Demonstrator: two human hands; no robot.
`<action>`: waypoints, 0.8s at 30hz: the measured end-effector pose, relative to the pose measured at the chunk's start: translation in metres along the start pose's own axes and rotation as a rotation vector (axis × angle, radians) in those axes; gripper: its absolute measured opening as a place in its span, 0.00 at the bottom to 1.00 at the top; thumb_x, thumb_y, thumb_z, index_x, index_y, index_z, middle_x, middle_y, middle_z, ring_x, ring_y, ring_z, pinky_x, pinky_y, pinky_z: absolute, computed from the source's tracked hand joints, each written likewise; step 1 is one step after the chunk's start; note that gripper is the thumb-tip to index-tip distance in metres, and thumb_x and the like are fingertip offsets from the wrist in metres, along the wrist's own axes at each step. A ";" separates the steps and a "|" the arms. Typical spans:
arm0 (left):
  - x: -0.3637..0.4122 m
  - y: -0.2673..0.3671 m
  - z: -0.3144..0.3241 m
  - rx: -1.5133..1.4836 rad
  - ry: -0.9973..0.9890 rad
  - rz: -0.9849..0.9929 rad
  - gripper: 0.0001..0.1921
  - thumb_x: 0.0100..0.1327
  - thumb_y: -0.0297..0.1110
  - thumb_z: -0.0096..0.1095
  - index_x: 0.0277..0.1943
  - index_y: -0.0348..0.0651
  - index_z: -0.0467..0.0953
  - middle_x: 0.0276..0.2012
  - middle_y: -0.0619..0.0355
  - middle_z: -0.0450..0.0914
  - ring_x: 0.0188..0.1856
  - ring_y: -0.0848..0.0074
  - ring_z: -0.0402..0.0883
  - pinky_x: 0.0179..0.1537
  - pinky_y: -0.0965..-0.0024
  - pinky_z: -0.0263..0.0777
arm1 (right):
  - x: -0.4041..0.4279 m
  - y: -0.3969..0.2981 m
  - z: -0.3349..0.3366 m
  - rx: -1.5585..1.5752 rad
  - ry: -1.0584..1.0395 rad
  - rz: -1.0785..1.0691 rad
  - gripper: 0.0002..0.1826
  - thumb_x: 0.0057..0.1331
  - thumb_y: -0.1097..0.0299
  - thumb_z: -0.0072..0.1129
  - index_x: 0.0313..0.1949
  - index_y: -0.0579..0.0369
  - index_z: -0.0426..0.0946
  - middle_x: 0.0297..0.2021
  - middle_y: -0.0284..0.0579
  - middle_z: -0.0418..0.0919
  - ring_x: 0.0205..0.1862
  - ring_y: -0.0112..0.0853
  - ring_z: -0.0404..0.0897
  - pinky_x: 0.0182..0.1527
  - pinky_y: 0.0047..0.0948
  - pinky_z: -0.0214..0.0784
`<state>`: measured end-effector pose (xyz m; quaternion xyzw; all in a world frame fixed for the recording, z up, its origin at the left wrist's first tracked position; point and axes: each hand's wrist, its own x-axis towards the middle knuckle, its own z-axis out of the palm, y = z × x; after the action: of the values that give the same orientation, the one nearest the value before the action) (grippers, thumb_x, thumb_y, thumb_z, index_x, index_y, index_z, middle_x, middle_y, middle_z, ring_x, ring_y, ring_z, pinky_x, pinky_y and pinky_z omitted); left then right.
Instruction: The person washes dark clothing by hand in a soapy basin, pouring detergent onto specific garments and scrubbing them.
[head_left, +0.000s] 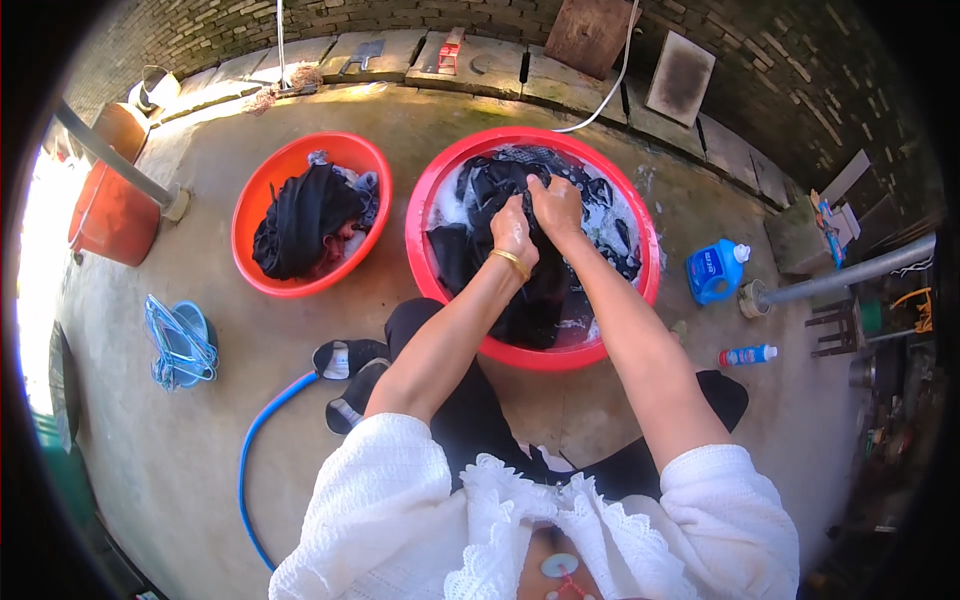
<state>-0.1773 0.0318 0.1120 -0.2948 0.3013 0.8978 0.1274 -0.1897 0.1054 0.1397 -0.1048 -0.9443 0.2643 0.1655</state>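
Note:
Before me stands a large red plastic basin (534, 363) of sudsy water and dark clothes. My left hand (514, 231), with a gold bangle on its wrist, grips a wet black garment (491, 184) over the basin's middle. Close beside it, my right hand (556, 202) clutches the same dark fabric, its knuckles up. White foam (445, 199) floats along the basin's left side and between the clothes on the right. The lower folds of the garment lie in the water, and the cloth inside both fists is hidden.
An orange-red basin (249, 259) of laundry stands at left. Hangers (174, 341) lie over a small blue bucket (202, 319); a blue hose (244, 457) curves across the concrete. At right are a blue detergent jug (709, 271), a fallen bottle (742, 355) and a metal pole (855, 268).

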 end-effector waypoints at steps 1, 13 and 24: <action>0.003 0.005 -0.005 0.034 0.024 0.003 0.16 0.59 0.37 0.57 0.44 0.33 0.73 0.46 0.53 0.74 0.51 0.73 0.68 0.52 0.69 0.62 | -0.005 -0.008 -0.001 0.027 -0.004 -0.009 0.24 0.61 0.51 0.51 0.33 0.65 0.78 0.29 0.63 0.78 0.34 0.55 0.78 0.40 0.47 0.70; -0.029 0.020 -0.003 0.290 -0.345 0.237 0.13 0.64 0.40 0.55 0.37 0.37 0.77 0.31 0.60 0.78 0.35 0.79 0.74 0.37 0.72 0.68 | -0.012 -0.008 -0.047 0.440 -0.123 0.050 0.26 0.56 0.46 0.60 0.29 0.63 0.77 0.24 0.53 0.79 0.31 0.42 0.79 0.38 0.38 0.68; -0.045 0.034 -0.019 1.019 -1.065 0.383 0.41 0.52 0.52 0.69 0.63 0.37 0.60 0.56 0.54 0.69 0.59 0.71 0.65 0.61 0.68 0.56 | -0.013 -0.030 -0.218 1.023 -0.309 0.196 0.13 0.48 0.71 0.65 0.34 0.63 0.79 0.32 0.43 0.81 0.31 0.29 0.80 0.38 0.26 0.72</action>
<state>-0.1468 -0.0086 0.1430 0.3310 0.6223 0.6750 0.2180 -0.1007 0.1771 0.3278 -0.0585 -0.6942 0.7168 0.0291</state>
